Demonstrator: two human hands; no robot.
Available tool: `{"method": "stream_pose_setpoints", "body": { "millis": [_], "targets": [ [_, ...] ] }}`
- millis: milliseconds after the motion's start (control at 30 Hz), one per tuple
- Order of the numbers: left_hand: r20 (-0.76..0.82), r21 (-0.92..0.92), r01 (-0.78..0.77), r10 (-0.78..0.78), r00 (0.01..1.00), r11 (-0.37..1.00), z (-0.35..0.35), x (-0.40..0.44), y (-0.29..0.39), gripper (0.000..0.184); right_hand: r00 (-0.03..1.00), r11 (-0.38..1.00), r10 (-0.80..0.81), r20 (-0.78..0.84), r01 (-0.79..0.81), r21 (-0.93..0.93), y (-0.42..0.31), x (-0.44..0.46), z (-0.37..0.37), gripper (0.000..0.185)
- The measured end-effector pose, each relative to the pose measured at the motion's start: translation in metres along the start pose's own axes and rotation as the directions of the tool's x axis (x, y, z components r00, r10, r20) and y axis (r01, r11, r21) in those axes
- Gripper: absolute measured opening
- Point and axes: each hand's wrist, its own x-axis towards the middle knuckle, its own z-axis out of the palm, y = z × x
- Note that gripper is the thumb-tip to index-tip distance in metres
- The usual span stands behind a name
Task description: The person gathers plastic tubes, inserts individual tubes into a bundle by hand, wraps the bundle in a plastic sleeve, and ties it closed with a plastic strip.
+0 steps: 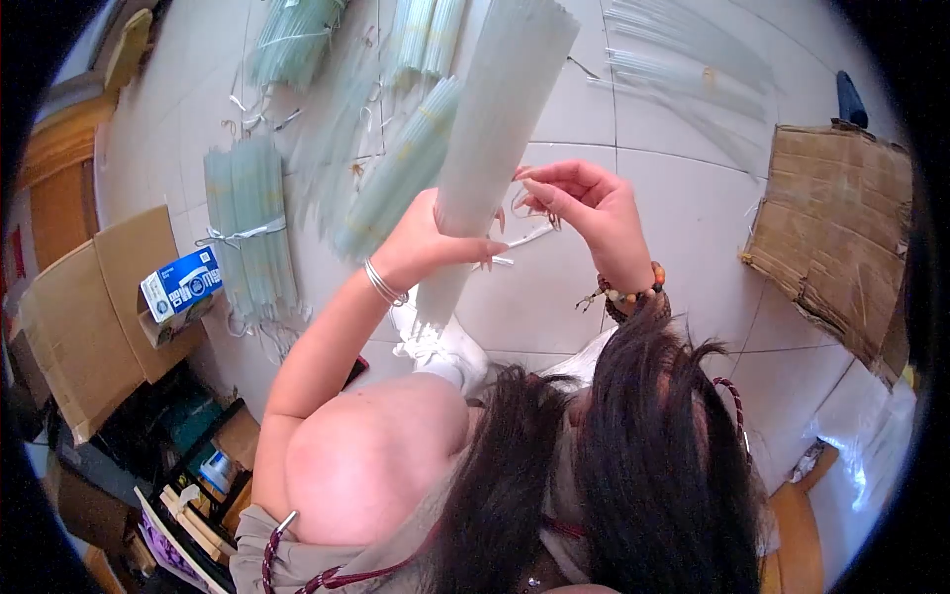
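My left hand (pixel 421 243) is wrapped round the lower part of a thick bundle of thin, pale translucent rods (pixel 503 104), which is tilted with its top toward the upper right. Its lower end hangs above a white shoe (pixel 450 351). Just right of the bundle, my right hand (pixel 599 213) is closed in a pinch on a thin, looped tie (pixel 554 223); its exact kind is too small to make out. Another rod bundle (pixel 401 168) lies on the floor behind my left hand, partly hidden by the held one.
A bundle tied with white string (pixel 247 223) lies on the tiled floor (pixel 693 238) to the left. More bundles (pixel 297 40) and loose rods (pixel 683 64) lie farther off. Flattened cardboard (pixel 836 223) is at right; a blue-and-white box (pixel 183 282) and an open carton (pixel 99 307) stand at left.
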Motion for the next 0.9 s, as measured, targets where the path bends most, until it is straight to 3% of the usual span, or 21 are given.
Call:
{"method": "stream_pose_setpoints", "body": {
  "millis": [100,133,200,300,400,433,567,667,800,833,900],
  "targets": [
    [0.014,-0.063,0.002,-0.001,1.0,0.998,0.01,0.0,0.01,0.039,0.996,0.992,0.026,0.079,-0.036,0.12,0.009,0.0,-0.004,0.033],
    [0.012,-0.08,-0.005,0.006,1.0,0.997,0.011,0.0,0.01,0.039,0.99,0.965,0.056,0.132,-0.087,0.247,0.009,-0.001,-0.006,0.034],
    [-0.001,-0.097,-0.027,0.027,1.0,0.995,0.014,0.001,0.009,0.04,0.965,0.857,0.09,0.246,-0.201,0.475,0.008,-0.004,-0.011,0.036],
    [-0.021,-0.13,-0.055,0.052,0.998,0.99,0.016,0.0,0.011,0.041,0.972,0.74,0.026,0.233,-0.175,0.649,0.009,-0.009,-0.004,0.026],
    [0.034,-0.243,-0.035,0.044,0.998,0.969,0.019,-0.002,0.021,0.035,0.951,0.671,-0.118,0.285,-0.135,0.729,0.022,-0.006,0.001,0.008],
    [0.077,-0.285,-0.018,0.042,0.996,0.958,0.021,-0.003,0.026,0.035,0.957,0.684,-0.095,0.274,-0.137,0.717,0.021,-0.008,0.005,0.006],
    [0.129,-0.397,0.061,-0.01,0.992,0.916,0.016,-0.006,0.017,0.034,0.953,0.707,-0.065,0.295,-0.164,0.688,0.025,-0.014,0.015,0.017],
    [0.085,-0.362,0.012,0.021,0.996,0.932,0.016,-0.01,0.021,0.035,0.957,0.766,-0.063,0.284,-0.136,0.628,0.026,-0.012,0.009,0.02],
    [0.044,-0.311,-0.038,0.054,0.998,0.95,-0.005,-0.009,0.012,0.034,0.953,0.752,-0.182,0.244,-0.025,0.659,0.03,-0.006,-0.017,0.046],
    [0.046,-0.246,-0.03,0.043,0.998,0.969,-0.009,-0.01,0.013,0.035,0.913,0.767,-0.243,0.329,-0.026,0.641,0.033,0.005,-0.032,0.082],
    [0.046,-0.077,-0.035,0.039,0.998,0.996,-0.016,-0.013,0.017,0.033,0.949,0.829,-0.19,0.25,0.018,0.558,0.018,0.008,-0.055,0.11]
  ]
}}
